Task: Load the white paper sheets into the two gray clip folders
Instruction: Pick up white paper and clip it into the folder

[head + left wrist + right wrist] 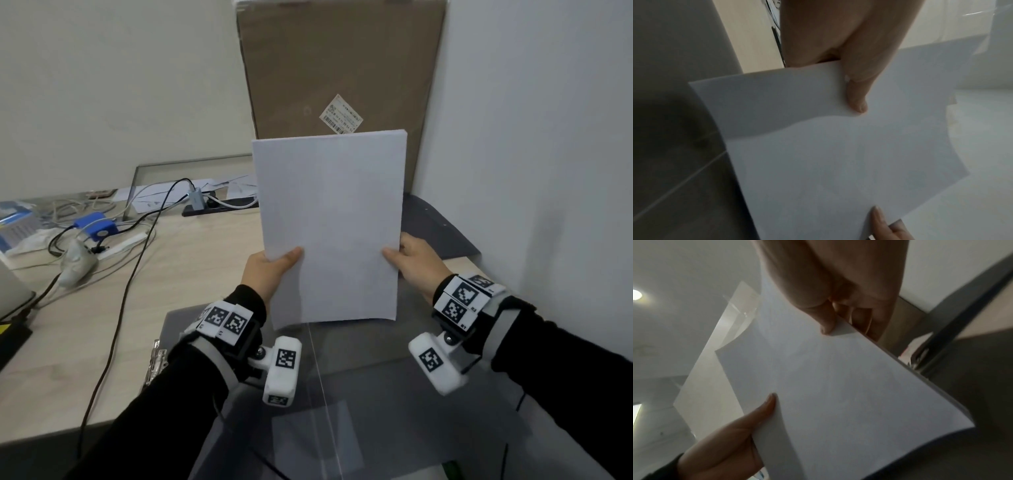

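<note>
two hands on one stack, so most of the risk is in your grip. you're holding the white paper sheets (330,226) upright in the air over the nearer gray clip folder (394,394), which lies open on the desk (191,274) w/ its metal clip (156,363) at the left edge. the second gray folder (442,233) lies further back by the wall, partly behind the stack.

what could go wrong, imo:
- the stack is thick and held only at its lower side edges; if either pinch eases, sheets could fan out or slide down and scatter over the folder.
- the bottom edge already bows a bit, so setting it down crooked may bend corners or leave sheets misaligned under the clip.
- the clip looks shut, tho it's hard to tell; pushing paper at it w/o lifting it would crumple the edge.
- the transparent cover flap (325,404) could get trapped beneath.

pose: your left hand (270,270) pinches the left edge, thumb on the front face, fingers behind. your right hand (416,263) mirrors it on the right edge, thumb in front, fingers curled behind. both forearms come up from below, wrists cocked back, palms facing each other.
</note>
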Tool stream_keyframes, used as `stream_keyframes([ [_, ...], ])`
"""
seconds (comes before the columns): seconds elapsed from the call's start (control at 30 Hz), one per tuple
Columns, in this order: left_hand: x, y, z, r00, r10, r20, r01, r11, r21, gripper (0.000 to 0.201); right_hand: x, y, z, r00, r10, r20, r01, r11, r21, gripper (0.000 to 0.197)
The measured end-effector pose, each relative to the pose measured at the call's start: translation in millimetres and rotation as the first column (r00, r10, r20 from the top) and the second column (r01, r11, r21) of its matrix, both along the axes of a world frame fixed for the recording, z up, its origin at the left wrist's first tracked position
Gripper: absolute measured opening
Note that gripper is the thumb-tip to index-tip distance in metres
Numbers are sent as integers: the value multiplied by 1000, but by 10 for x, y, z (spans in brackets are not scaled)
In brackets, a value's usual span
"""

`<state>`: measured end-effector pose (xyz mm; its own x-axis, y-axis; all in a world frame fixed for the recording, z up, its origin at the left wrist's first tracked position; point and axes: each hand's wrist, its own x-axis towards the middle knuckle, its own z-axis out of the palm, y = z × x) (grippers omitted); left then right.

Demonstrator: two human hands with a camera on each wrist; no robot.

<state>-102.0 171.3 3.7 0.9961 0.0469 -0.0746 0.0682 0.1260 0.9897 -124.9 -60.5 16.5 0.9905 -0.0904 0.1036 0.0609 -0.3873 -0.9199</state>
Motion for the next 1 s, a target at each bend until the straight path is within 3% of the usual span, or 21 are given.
stream_keyframes([
  [0.1, -28, -36, 21, 993, -100, -60, 99, 995, -28, 28, -40, -166, 111, 999, -9, -49, 6, 997, -73, 26],
  [0.2, -48, -12, 21, 950, -266, -167, 275, 961, 37, 37, -119, -361, 100, 978, -1, -208, 0, 1000, -6, 24],
  [0.33, -132, 3, -109, 911, -326, -253, 387, 888, 250, 28, -315, -603, -127, 887, 61, -459, -50, 998, 36, 14],
  [0.47, -335, -49, -350, 857, -387, -341, 488, 823, 292, 12, -467, -750, -368, 793, 95, -602, -100, 995, 25, 19],
  [0.6, -514, -98, -567, 831, -383, -404, 517, 801, 303, 13, -615, -760, -496, 708, 153, -690, -178, 983, 35, 18],
  [0.73, -653, -126, -669, 831, -344, -437, 497, 812, 306, 12, -696, -764, -524, 679, 162, -716, -191, 981, 41, 17],
  [0.83, -681, -145, -646, 834, -315, -452, 487, 806, 336, 14, -663, -788, -543, 703, 106, -703, -110, 993, 40, 12],
  [0.93, -698, -192, -604, 852, -275, -446, 478, 758, 444, 7, -659, -810, -607, 711, 34, -702, -55, 998, -7, 10],
  [1.0, -638, -174, -587, 905, -236, -353, 419, 640, 644, 10, -672, -831, -656, 709, 7, -705, -28, 999, -19, 14],
])
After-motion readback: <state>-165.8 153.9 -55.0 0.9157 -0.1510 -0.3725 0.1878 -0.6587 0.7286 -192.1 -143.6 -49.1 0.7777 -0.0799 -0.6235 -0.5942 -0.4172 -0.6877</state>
